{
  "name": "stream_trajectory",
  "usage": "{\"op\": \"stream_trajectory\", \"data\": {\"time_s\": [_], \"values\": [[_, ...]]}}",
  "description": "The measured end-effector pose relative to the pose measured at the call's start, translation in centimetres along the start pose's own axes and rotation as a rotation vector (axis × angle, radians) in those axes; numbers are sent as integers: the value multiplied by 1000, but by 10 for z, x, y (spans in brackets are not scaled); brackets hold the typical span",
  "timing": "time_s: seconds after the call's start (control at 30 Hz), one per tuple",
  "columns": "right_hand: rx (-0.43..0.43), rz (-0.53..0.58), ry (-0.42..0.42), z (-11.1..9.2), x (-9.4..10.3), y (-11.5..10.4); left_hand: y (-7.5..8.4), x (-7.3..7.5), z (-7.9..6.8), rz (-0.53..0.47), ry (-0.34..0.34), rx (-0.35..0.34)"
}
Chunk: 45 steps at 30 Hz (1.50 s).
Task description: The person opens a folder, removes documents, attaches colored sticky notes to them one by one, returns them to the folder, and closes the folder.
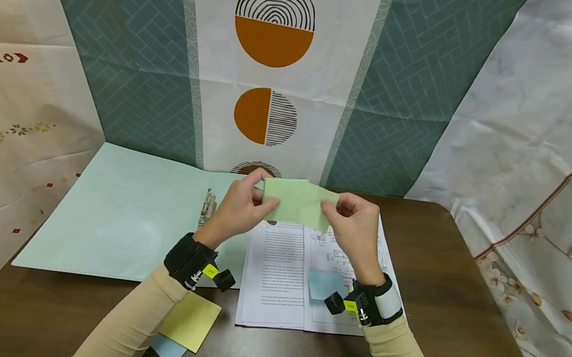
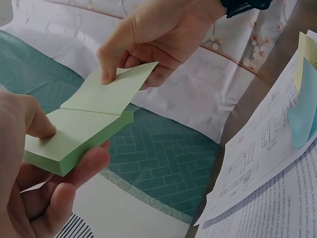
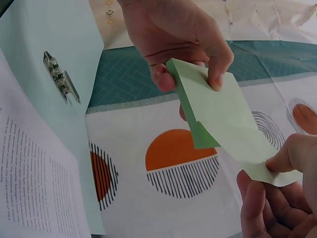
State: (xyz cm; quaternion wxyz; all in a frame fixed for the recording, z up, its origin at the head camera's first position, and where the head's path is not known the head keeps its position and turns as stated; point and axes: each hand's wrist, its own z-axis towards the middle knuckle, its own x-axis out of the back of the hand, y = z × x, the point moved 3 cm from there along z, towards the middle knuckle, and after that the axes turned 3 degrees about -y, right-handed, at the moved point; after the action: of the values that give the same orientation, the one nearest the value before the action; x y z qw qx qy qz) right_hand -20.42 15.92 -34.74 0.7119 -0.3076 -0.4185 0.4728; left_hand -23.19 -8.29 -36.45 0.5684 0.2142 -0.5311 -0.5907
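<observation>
Lying nearest on the tabletop (image 1: 440,316) are yellow notes (image 1: 193,321) and blue notes (image 1: 169,350). Beyond, an unfolded pale folder (image 1: 110,216) carries printed pages (image 1: 276,278). Above their far end, the left hand (image 1: 241,207) curls round a thick, light-green note pad (image 1: 284,196); the right hand (image 1: 359,226) pinches its partly lifted, bent top sheet (image 2: 119,88).

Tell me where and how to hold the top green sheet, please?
Probably pinch the top green sheet by its lifted end, from the right side, as the right hand does. That end stands away from the green pad, so a grip fits above and below; its other end meets the pad.
</observation>
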Motion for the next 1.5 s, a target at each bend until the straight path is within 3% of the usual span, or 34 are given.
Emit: {"op": "stream_trajectory", "data": {"time_s": [0.23, 0.5, 0.83, 1.0, 1.17, 1.37, 1.5], "values": [[6, -38, 14, 2, 8, 3, -2, 10, 0, 14, 24, -17], [-27, -21, 116, 8, 30, 1, -2, 38, -4, -9, 144, 1], [-31, -32, 88, 7, 27, 4, 0, 33, -8, 44, 87, -23], [-30, -25, 89, 8, 27, 4, -1, 37, -16, 106, -68, -27], [-21, -17, 86, 9, 26, 4, -1, 54, -23, 179, -206, -14], [-32, -15, 97, 10, 28, 5, -3, 86, -31, 222, -157, 27], [-44, -16, 88, 9, 27, 5, -4, 93, -33, 217, -160, 36]]}}
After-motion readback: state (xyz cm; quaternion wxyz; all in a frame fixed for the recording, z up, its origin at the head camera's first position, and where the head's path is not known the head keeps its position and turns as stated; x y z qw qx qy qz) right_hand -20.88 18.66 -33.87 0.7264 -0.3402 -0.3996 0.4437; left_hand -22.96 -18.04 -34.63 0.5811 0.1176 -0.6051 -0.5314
